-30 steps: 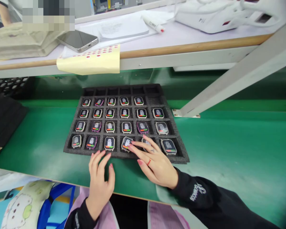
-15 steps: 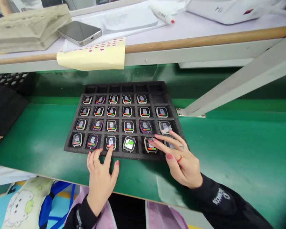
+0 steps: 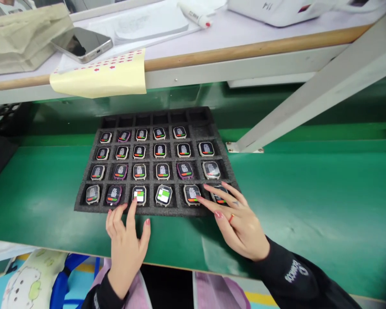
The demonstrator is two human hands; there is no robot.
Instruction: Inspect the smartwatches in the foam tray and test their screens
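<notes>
A black foam tray (image 3: 154, 210) lies on the green bench, its square pockets holding several smartwatches without straps, most with lit dark screens and a red and green bar. With fingers apart, my left hand (image 3: 125, 240) has its index fingertip on a smartwatch (image 3: 139, 192) in the front row, whose screen shows white, green and red blocks. Beside that, another smartwatch (image 3: 164, 195) shows white and green blocks. My right hand (image 3: 241, 227) spreads over the tray's front right corner, a fingertip at the edge of a smartwatch (image 3: 192, 193), partly covering the corner smartwatch (image 3: 219, 195).
Above the bench runs a shelf (image 3: 212, 56) with a phone (image 3: 82, 44), a marker (image 3: 194, 16), papers and a paper bag (image 3: 25, 38). Yellow sheet (image 3: 99, 79) hangs over its edge. A slanted metal post (image 3: 296, 94) stands right of the tray. A dark box (image 3: 0, 154) is at left.
The screen under my left index finger has switched from dark with a bar to white, green and red blocks. The whole view has shifted, and the other person's fingers at left are gone.
</notes>
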